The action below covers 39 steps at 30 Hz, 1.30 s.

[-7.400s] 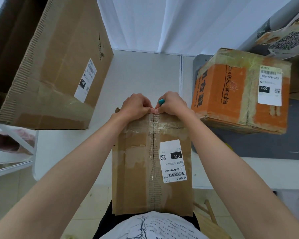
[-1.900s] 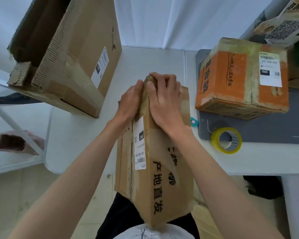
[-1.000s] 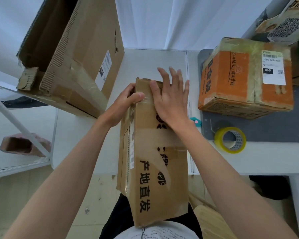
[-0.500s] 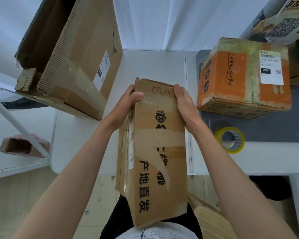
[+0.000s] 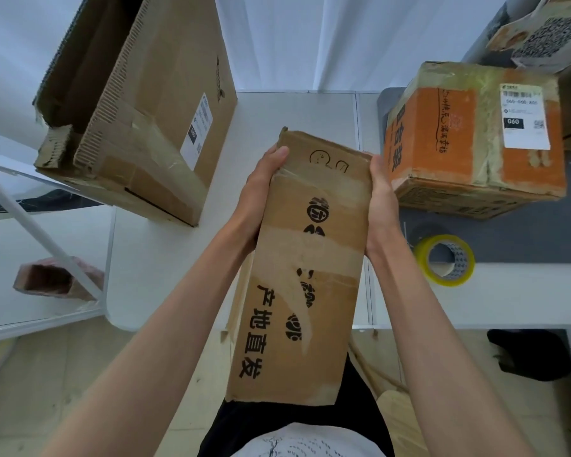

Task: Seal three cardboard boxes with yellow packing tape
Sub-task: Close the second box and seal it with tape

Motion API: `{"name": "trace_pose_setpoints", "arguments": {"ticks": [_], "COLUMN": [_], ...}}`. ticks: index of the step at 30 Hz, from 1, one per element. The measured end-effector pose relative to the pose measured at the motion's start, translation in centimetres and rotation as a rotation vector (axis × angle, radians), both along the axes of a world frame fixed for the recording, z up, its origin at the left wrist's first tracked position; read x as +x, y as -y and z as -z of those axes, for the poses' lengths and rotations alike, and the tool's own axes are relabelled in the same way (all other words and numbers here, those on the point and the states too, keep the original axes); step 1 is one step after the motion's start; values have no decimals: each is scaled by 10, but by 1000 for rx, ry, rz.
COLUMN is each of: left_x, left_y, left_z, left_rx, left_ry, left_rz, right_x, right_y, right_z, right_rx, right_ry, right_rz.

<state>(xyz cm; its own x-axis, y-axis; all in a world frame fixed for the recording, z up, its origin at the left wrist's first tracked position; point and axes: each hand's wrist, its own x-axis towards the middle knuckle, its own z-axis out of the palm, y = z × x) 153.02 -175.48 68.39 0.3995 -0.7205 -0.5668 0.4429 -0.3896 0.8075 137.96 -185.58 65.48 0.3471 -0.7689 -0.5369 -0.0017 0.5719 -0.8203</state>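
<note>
I am gripping the narrow box (image 5: 305, 258) with left hand (image 5: 261, 192) and right hand (image 5: 381, 199); advising setting it flat near the table's (image 5: 294, 110) front edge before taping.

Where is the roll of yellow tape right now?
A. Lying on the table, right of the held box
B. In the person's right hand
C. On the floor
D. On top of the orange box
A: the yellow tape roll lies on the table, untouched, right of the held box.

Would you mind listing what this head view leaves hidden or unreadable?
- Held box: its far faces are turned away.
- Fingers of left hand and right hand: behind the box.
- Orange box label: print too small.
- QR box: cut by the frame edge.
</note>
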Motion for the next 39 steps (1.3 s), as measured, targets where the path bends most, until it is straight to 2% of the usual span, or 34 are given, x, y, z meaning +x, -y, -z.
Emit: {"name": "trace_pose_setpoints", "arguments": {"ticks": [3,6,11,13,16,19,21,23,27,34,39], "left_x": [-5,-7,4,17,41,63,66,65,72,74,68], "left_y": [5,4,1,-4,-10,-7,-4,-3,-2,-5,-1], "left_z": [-7,-4,15,20,31,28,23,22,27,40,43], "left_rx": [-23,17,98,143,183,186,172,208,267,248,229], "left_ry": [-72,-143,-116,-71,51,425,562,589,561,561,599], "left_rz": [-7,-61,-75,-77,-55,20,143,216,188,124,99], "right_x": [-4,3,26,34,49,76,93,103,103,62,40], "right_y": [11,21,23,19,11,-4,-12,-16,-8,17,33], "right_z": [-14,-21,-13,-10,-4,1,9,17,34,86,111], "right_rx": [-118,-200,-235,-271,-428,-531,-587,-637,-747,-699,-466], "right_ry": [-25,-91,-214,-224,-339,-406,-450,-469,-485,-601,-706], "right_rz": [13,-62,-142,-166,-258,-293,-279,-261,-308,-297,-232]}}
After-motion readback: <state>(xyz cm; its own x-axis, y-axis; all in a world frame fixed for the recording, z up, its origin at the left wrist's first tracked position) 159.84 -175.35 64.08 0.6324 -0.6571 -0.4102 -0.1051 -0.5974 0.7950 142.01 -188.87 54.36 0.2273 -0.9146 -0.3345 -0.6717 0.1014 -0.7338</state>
